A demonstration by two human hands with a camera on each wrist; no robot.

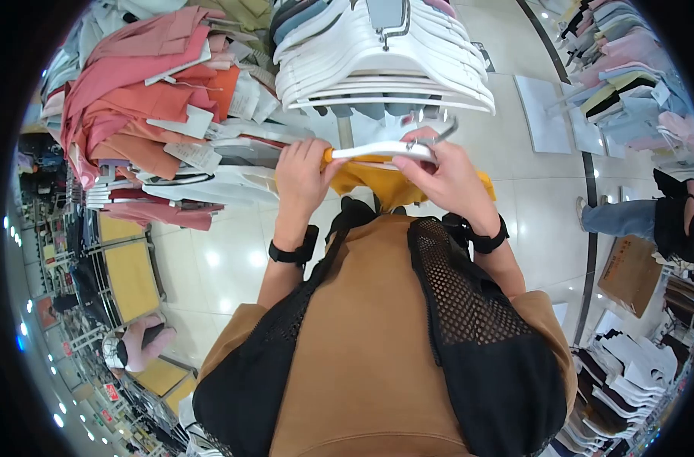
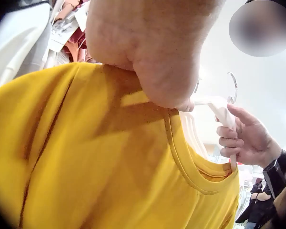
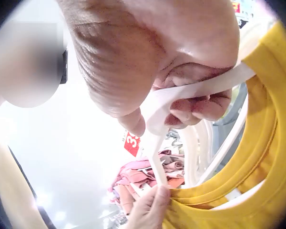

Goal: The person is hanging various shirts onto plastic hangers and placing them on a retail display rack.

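A yellow T-shirt [image 2: 100, 162] hangs on a white clothes hanger [image 1: 370, 150] held out in front of the body. My right hand [image 1: 451, 179] grips the hanger near its metal hook, with fingers curled round the white bar [image 3: 200, 89] in the right wrist view. At the other side, my left hand [image 1: 299, 179] pinches the shirt's neckline beside the hanger arm, as the right wrist view shows with the fingertips [image 3: 155, 202] at the collar [image 3: 205, 195]. The left wrist view shows the shirt's front spread below the left hand, whose fingertips are mostly hidden there.
Straight ahead hangs a row of white hangers [image 1: 385, 65]. To the left, a rack holds pink and orange garments [image 1: 145, 99] with paper tags. More clothes [image 1: 628, 68] hang at far right. A person in jeans [image 1: 621, 219] stands right, near a cardboard box [image 1: 630, 274].
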